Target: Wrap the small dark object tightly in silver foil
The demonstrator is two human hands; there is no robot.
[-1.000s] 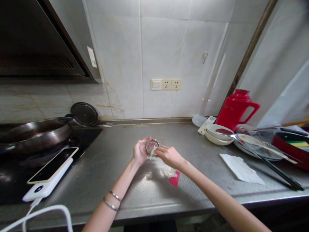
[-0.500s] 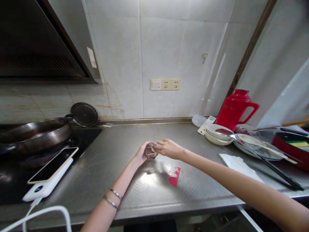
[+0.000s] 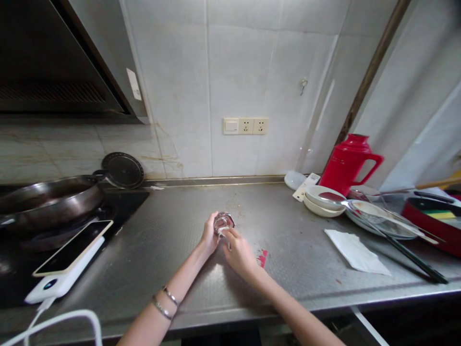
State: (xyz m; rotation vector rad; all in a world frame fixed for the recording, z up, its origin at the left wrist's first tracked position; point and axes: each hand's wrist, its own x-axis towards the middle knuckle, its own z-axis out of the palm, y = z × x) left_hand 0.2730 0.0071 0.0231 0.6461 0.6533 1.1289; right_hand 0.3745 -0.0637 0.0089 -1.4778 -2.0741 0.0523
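Observation:
My left hand [image 3: 209, 235] is wrapped round the side of a small, shiny glass cup [image 3: 224, 220], its round mouth tilted toward me. The fingers of my right hand [image 3: 239, 254] are pinched together at the near rim of the cup. Something small and whitish shows at those fingertips, too small to make out. Both hands are over the middle of the steel counter [image 3: 173, 211]. Just right of my right hand lies a torn red scrap [image 3: 262, 258], partly covered by the hand.
A pan [image 3: 54, 202] stands on the black hob at left, with a phone [image 3: 74, 247] and a white power bank [image 3: 61, 283] before it. At right are a red thermos [image 3: 347, 161], stacked bowls [image 3: 324, 204], a paper tissue [image 3: 355, 251] and dark chopsticks [image 3: 414, 259].
My right hand has swung from the cup's right side down to its near rim, its forearm moving toward me. The red scrap is now partly hidden. My left hand keeps its grip.

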